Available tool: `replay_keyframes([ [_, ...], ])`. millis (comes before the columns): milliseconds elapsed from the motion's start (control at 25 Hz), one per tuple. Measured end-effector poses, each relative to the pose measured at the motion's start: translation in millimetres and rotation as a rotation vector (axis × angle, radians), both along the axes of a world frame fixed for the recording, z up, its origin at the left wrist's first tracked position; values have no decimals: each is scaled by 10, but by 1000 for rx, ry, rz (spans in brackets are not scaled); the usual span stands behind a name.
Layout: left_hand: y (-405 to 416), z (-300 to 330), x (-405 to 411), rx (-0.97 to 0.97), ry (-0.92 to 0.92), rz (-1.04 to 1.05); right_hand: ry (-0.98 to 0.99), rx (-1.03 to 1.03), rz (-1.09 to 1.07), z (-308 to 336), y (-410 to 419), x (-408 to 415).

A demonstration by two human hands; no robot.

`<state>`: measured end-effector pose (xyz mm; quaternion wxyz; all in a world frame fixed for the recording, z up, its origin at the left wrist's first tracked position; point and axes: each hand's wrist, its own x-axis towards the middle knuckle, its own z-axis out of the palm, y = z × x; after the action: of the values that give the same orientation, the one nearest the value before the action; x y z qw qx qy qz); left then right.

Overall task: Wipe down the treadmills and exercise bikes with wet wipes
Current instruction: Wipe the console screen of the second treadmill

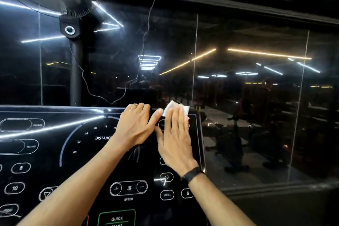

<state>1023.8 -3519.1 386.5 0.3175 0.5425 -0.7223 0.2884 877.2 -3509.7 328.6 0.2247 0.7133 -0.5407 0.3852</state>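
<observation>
Wiping the top right corner of the treadmill console [88, 152], close to its upper edge. Right hand [176, 134] laid flat, fingers straight, pressing the white wet wipe [175, 107] onto the glossy black panel; flat so the cloth spreads and covers more surface per pass, likely. Wipe pinned under the fingertips, its far edge poking out past them near the corner. Left hand [136, 124] just beside, fingers hooked over the top rim of the console, thumb stretched toward the wipe; probably bracing the body for the reach. Black band [192, 173] on the right wrist. Printed buttons and a speed control lower down on the panel. Behind, a standing fan [69, 29] and a mirror wall [256, 97] reflecting ceiling lights and exercise bikes [233, 145].
</observation>
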Motion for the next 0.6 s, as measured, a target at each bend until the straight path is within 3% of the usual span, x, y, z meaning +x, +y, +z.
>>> replay_keyframes([
  [80,30,25,11,-10,0,-34,91,5,25,-379,177,-89],
  [160,60,41,21,-11,44,-67,67,39,-81,-530,278,-259],
  [280,63,27,55,-44,47,-131,-154,95,-143,16,10,-161],
  [360,52,-26,102,-81,-14,-133,-111,93,-82,196,-40,61],
  [480,18,-30,154,-48,25,-159,41,93,-14,-369,313,160],
  [600,-29,-39,147,-82,12,-155,-81,113,-139,-491,371,-70],
])
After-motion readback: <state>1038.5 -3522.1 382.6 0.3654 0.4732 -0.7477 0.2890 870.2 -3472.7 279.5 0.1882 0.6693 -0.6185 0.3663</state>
